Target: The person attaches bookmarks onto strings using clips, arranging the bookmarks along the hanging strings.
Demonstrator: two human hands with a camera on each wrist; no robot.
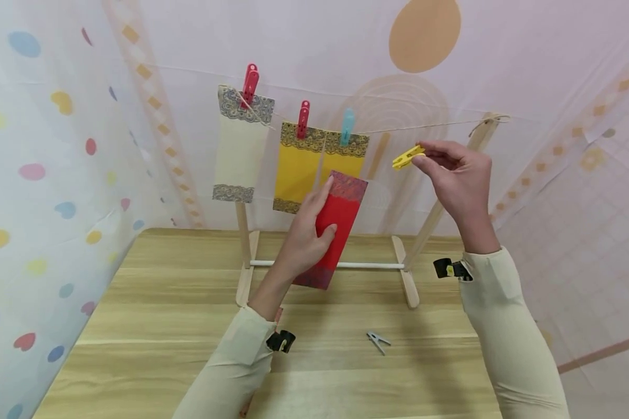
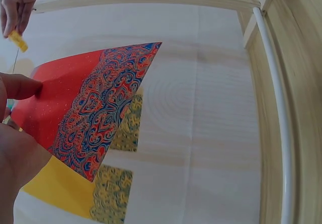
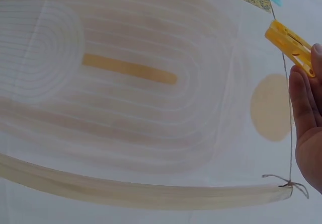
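My left hand [image 1: 310,233] grips a red paper strip [image 1: 340,218] with patterned blue-and-red bands at both ends, thumb on its front face. The strip tilts in front of the hanging yellow papers. Between thumb and fingers, my right hand [image 1: 458,174] pinches a yellow clothespin [image 1: 409,157], just below the string [image 1: 424,126] on its right stretch. Two yellow papers [image 1: 297,169] hang from the string, one by a red clothespin [image 1: 303,119], the other by a light-blue clothespin [image 1: 347,126]. A cream paper [image 1: 241,148] hangs at left under another red clothespin [image 1: 250,86].
A wooden frame with a right post [image 1: 430,224] and a white crossbar [image 1: 369,265] stands on the wooden table [image 1: 178,326]. One grey clothespin [image 1: 379,342] lies near the middle of the table. Behind hangs a patterned curtain [image 1: 320,46].
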